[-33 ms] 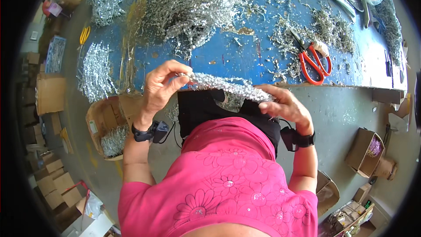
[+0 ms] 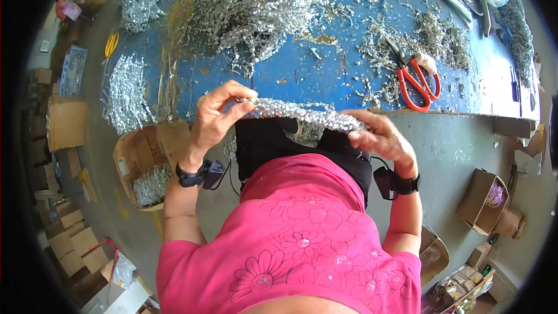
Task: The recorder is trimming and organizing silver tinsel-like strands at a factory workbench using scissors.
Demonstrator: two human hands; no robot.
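A bundle of silver tinsel strands (image 2: 302,114) stretches between my two hands, just off the near edge of the blue table. My left hand (image 2: 216,113) pinches its left end between thumb and fingertips. At the other end, my right hand (image 2: 383,138) has its fingers over the strands and its thumb below, closed around the tip. Beyond my hands lies a large heap of silver tinsel (image 2: 261,9). Red-handled scissors (image 2: 416,84) rest on the table to the right, blades pointing away among short tinsel scraps (image 2: 381,46).
The blue table (image 2: 261,90) is littered with clippings. More tinsel bunches (image 2: 128,93) hang over its left edge, near a yellow-handled tool (image 2: 111,45). Below left stands a cardboard box (image 2: 135,160) with tinsel inside. Another box (image 2: 484,202) sits on the floor at right.
My right hand has shifted slightly to the right along the bundle's end. My left hand keeps its pinch and has barely moved.
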